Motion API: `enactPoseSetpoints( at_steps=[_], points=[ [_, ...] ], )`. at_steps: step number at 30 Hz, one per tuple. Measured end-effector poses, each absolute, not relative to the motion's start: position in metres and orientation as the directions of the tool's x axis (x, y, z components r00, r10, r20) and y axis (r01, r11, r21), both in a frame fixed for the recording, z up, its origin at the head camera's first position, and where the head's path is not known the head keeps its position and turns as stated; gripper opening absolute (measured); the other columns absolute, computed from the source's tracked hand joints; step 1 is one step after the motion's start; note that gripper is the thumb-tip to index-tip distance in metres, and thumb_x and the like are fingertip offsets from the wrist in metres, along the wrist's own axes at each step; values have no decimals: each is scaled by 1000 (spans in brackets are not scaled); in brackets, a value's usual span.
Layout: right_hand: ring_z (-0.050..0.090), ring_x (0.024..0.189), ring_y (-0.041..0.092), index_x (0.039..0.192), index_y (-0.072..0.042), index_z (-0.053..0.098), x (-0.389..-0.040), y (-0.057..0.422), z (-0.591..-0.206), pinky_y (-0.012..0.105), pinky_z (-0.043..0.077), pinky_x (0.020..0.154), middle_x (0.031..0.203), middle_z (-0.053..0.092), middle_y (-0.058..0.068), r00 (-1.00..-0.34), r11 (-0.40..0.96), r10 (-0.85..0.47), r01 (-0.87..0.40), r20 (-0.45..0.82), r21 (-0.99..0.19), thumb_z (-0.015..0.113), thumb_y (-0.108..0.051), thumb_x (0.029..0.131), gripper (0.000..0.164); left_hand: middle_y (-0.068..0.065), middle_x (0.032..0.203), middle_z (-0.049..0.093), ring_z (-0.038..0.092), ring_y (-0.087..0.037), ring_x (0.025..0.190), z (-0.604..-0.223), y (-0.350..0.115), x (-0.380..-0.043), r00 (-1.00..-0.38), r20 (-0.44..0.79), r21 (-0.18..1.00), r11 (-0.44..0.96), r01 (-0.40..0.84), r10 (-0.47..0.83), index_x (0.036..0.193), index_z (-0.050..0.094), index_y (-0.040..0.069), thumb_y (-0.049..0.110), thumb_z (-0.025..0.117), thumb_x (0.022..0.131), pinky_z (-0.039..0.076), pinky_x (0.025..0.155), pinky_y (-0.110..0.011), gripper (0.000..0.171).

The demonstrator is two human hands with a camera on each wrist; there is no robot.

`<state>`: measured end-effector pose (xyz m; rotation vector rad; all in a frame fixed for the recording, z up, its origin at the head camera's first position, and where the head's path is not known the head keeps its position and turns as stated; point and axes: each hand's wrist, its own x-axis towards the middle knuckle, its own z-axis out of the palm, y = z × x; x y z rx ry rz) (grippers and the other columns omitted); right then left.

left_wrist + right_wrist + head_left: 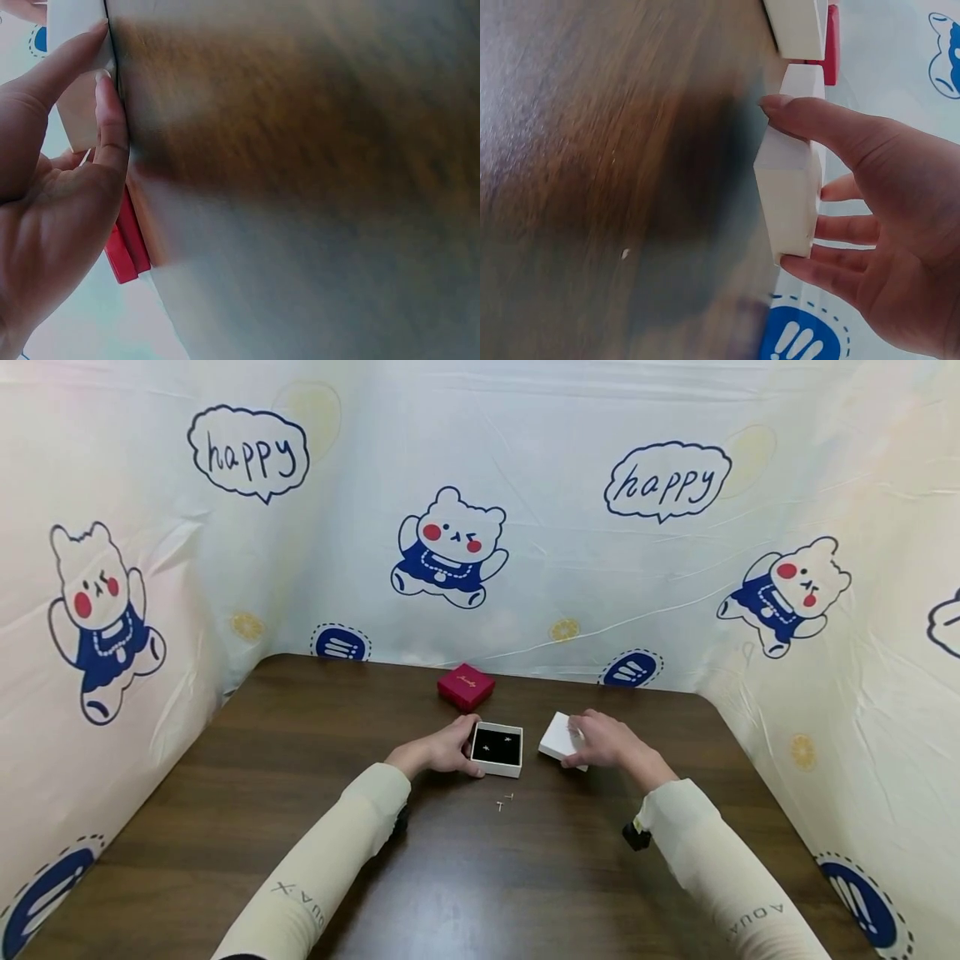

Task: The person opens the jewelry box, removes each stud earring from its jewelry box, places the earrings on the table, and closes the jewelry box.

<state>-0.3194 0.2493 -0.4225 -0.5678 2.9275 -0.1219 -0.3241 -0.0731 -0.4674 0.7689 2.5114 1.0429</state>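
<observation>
- White box (497,769), uncovered and facing up on the worktop (300,735), is held along its left side by the left-hand grip (446,747): the thumb is at the near left corner, other fingers toward the far left one.
- Black insert (498,754) fills the inside of the box; two tiny ornaments sit on it, one left of the middle (486,747), the other farther back and to the right (507,739). Their exact form is too small to tell.
- White lid (557,737), just to the right of the box and apart from it, is gripped by the right-hand grip (606,742). The right wrist view shows the thumb on one side and fingertips on another. Whether the lid touches the worktop, I cannot tell.
- Two small thin pieces, a nearer one (500,806) and a farther one (509,797), lie close together on the worktop, on the near side of the box.
- Red box (466,687) with lettering on top stands behind the white box, slightly to the left.
- Pale sleeves (322,847) cover both forearms.
- Printed cloth (555,568) with cartoon bears and "happy" bubbles hangs behind and along both sides of the dark wooden worktop.
</observation>
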Motion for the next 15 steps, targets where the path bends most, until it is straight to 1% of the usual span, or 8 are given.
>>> enactPoseSetpoints(
  at_steps=[6,10,15],
  points=[
    [56,96,27,124,-5,65,-322,257,-428,47,51,82,113,60,13,-932,940,-336,-324,-136,-106,84,-49,80,65,-12,121,46,49,-22,106,-467,-72,-322,-812,-76,725,592,353,578,144,36,2,19,90,80,42,97,-37,86],
    [56,96,28,124,-4,65,-324,262,-432,49,52,81,114,60,15,-938,945,-322,-309,-129,-109,83,-48,82,63,-12,121,46,50,-21,103,-469,-73,-321,-811,-76,724,592,355,580,144,35,2,19,90,80,43,95,-36,86],
    [56,101,30,128,-3,63,-325,270,-437,54,52,86,121,60,19,-946,953,-294,-278,-135,-123,81,-46,85,63,-13,123,46,52,-19,100,-467,-74,-321,-806,-76,723,589,361,587,144,35,2,19,89,81,44,92,-34,85]
  ],
)
